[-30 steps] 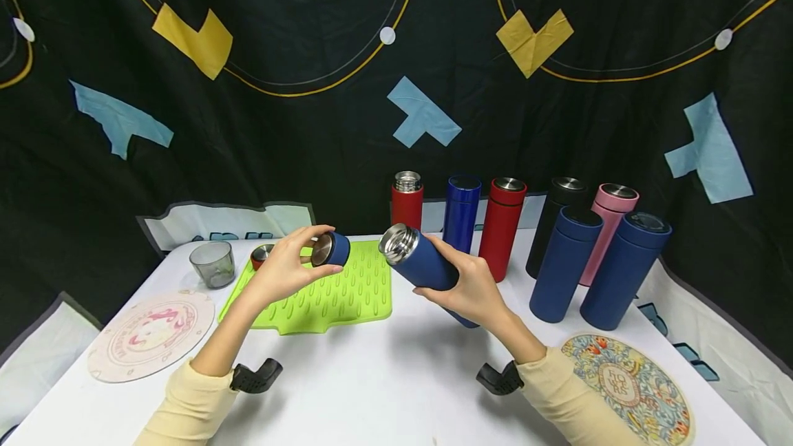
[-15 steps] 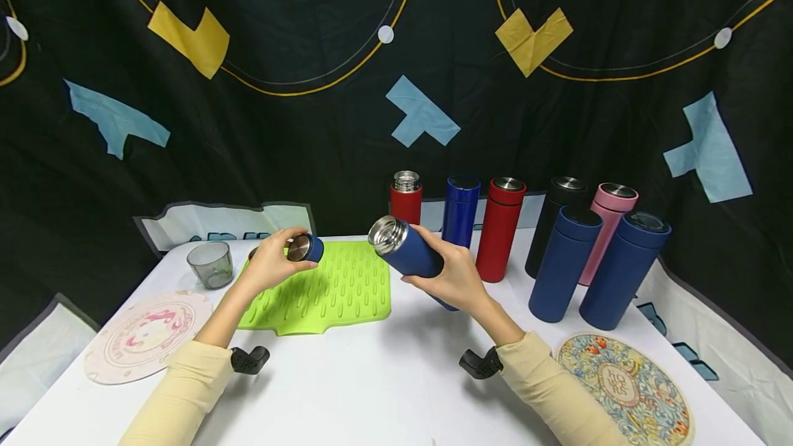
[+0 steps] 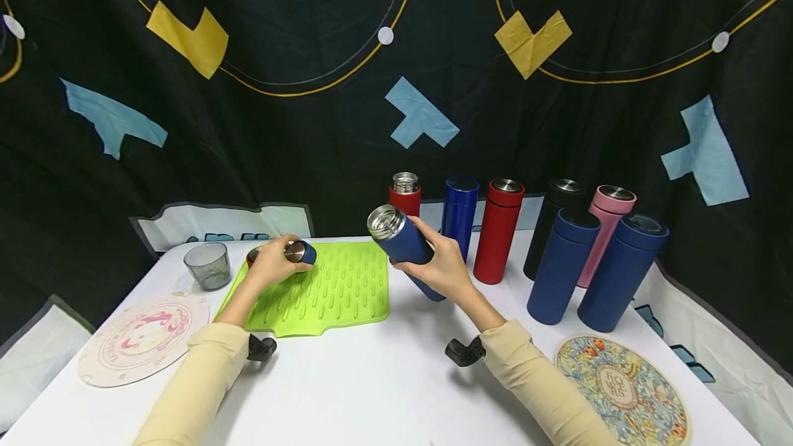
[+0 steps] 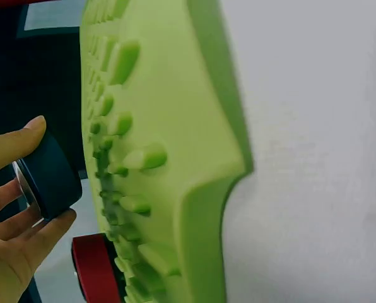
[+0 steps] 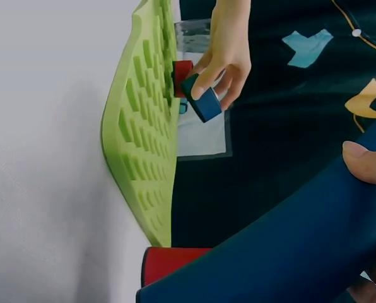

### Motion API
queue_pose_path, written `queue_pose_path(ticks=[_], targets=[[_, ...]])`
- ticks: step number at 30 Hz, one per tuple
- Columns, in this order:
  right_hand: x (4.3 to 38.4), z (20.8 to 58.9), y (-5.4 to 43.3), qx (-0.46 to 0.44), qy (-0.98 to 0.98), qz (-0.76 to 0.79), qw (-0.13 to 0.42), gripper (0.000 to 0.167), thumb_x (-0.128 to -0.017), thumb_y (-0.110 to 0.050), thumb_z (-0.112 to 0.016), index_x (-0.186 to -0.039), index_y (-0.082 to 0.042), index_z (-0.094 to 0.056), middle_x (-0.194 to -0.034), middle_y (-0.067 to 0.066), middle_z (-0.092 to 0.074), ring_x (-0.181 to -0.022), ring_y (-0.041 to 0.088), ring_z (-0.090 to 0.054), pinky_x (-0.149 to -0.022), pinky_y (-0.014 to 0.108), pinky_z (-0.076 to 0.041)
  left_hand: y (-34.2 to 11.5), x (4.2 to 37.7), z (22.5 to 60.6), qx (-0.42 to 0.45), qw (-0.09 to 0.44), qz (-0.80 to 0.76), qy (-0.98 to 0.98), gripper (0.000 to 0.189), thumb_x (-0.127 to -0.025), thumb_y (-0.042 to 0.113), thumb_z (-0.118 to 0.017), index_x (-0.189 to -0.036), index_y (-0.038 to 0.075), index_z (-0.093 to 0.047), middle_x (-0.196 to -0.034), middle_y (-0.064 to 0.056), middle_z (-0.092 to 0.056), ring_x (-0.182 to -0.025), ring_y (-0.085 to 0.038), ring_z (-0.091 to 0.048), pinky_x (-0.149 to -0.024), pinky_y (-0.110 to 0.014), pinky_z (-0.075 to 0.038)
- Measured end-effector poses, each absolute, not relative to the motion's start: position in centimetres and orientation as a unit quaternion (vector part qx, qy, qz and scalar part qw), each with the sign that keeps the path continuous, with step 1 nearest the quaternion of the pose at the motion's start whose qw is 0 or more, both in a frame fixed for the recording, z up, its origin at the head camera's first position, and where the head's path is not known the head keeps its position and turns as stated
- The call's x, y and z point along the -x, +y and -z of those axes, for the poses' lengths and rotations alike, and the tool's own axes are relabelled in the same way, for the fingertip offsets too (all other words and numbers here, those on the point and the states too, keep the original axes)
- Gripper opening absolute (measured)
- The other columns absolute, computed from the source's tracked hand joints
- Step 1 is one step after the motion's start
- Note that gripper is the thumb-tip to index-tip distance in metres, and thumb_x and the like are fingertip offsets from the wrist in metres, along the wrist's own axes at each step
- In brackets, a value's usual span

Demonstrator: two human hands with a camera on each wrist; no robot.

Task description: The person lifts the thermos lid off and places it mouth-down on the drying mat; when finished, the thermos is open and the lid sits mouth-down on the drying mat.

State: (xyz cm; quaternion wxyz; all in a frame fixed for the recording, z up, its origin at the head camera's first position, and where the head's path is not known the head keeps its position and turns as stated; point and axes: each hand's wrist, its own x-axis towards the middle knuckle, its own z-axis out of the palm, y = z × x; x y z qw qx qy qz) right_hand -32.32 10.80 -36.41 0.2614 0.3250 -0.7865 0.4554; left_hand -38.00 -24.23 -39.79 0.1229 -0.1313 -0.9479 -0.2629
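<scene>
My left hand [image 3: 272, 263] pinches a dark blue bottle lid [image 3: 301, 253] with a steel face, tilted close over the green drying mat [image 3: 347, 288]. In the left wrist view the lid [image 4: 49, 177] sits between thumb and fingers. Beside it on the mat lies a red lid [image 4: 96, 268], mostly hidden behind my hand in the head view. My right hand [image 3: 442, 263] grips a dark blue thermos bottle [image 3: 405, 243] by its body. This bottle leans left, its bare steel mouth facing up and toward the left. The right wrist view shows its blue side [image 5: 289, 233] close up.
An uncapped red thermos [image 3: 405, 195] stands behind the held bottle. To the right stand several capped thermoses, among them a red one [image 3: 499, 232] and a pink one [image 3: 610, 205]. A grey glass [image 3: 208, 267], a pink round mat [image 3: 145, 339] and a floral round mat [image 3: 622, 391] lie around.
My left hand has moved left and down toward the mat with the blue lid. My right hand has shifted the bottle left and slightly up.
</scene>
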Motion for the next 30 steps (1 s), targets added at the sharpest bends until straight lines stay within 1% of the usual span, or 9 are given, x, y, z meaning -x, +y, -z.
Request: queue_pose_path(ticks=[3, 9, 15, 18, 21, 27, 30], targets=[[32.7, 36.6, 10.6, -0.316, -0.786, -0.464, 0.259, 0.077, -0.070, -0.012, -0.087, -0.137, -0.011, -0.050, -0.127, 0.009, -0.062, -0.113, 0.025, -0.060, -0.095, 0.048, -0.048, -24.4, 38.4, 40.1, 0.116, 0.120, 0.257, -0.952, 0.069, -0.077, 0.025, -0.081, -0.129, -0.009, -0.050, -0.117, -0.033, -0.057, -0.110, -0.048, -0.053, -0.092, -0.057, -0.044], [33.4, 36.8, 10.2, -0.279, -0.780, -0.501, 0.252, 0.080, -0.068, -0.007, -0.087, -0.137, -0.003, -0.046, -0.127, 0.017, -0.060, -0.116, 0.031, -0.059, -0.101, 0.052, -0.042, -24.4, 38.7, 40.6, 0.091, 0.104, 0.248, -0.959, 0.071, -0.078, 0.024, -0.080, -0.131, -0.011, -0.047, -0.120, -0.035, -0.055, -0.113, -0.050, -0.050, -0.093, -0.057, -0.043], [34.4, 37.4, 9.6, -0.246, -0.757, -0.560, 0.230, 0.081, -0.069, -0.003, -0.086, -0.137, -0.002, -0.043, -0.127, 0.017, -0.060, -0.118, 0.028, -0.058, -0.102, 0.047, -0.042, -24.1, 39.2, 40.8, 0.072, 0.094, 0.250, -0.961, 0.073, -0.077, 0.024, -0.081, -0.131, -0.010, -0.047, -0.121, -0.034, -0.055, -0.114, -0.050, -0.049, -0.094, -0.057, -0.042], [34.9, 37.7, 9.3, -0.232, -0.745, -0.581, 0.230, 0.082, -0.069, -0.001, -0.086, -0.138, -0.001, -0.042, -0.126, 0.018, -0.061, -0.117, 0.029, -0.059, -0.102, 0.045, -0.043, -24.0, 39.4, 40.8, 0.065, 0.090, 0.251, -0.962, 0.073, -0.076, 0.023, -0.081, -0.131, -0.010, -0.047, -0.121, -0.034, -0.055, -0.115, -0.050, -0.049, -0.094, -0.057, -0.042], [35.2, 37.7, 9.0, -0.221, -0.738, -0.592, 0.237, 0.082, -0.070, 0.001, -0.085, -0.138, 0.002, -0.040, -0.126, 0.022, -0.060, -0.116, 0.033, -0.058, -0.101, 0.045, -0.044, -23.9, 39.6, 40.9, 0.060, 0.090, 0.249, -0.963, 0.073, -0.075, 0.022, -0.082, -0.131, -0.009, -0.048, -0.121, -0.033, -0.055, -0.115, -0.049, -0.049, -0.093, -0.057, -0.044], [33.9, 36.5, 8.5, -0.198, -0.728, -0.611, 0.240, 0.079, -0.073, 0.003, -0.081, -0.138, 0.010, -0.036, -0.126, 0.029, -0.056, -0.118, 0.038, -0.056, -0.102, 0.047, -0.042, -23.5, 39.8, 40.9, 0.057, 0.095, 0.236, -0.965, 0.072, -0.074, 0.021, -0.082, -0.130, -0.009, -0.050, -0.121, -0.033, -0.056, -0.114, -0.049, -0.051, -0.092, -0.058, -0.044], [34.8, 37.4, 8.4, -0.186, -0.718, -0.627, 0.238, 0.081, -0.073, 0.000, -0.082, -0.139, 0.006, -0.037, -0.127, 0.028, -0.056, -0.119, 0.036, -0.055, -0.103, 0.046, -0.041, -23.4, 40.0, 40.8, 0.055, 0.095, 0.236, -0.966, 0.072, -0.074, 0.021, -0.082, -0.131, -0.009, -0.050, -0.122, -0.033, -0.055, -0.115, -0.049, -0.049, -0.094, -0.058, -0.043]])
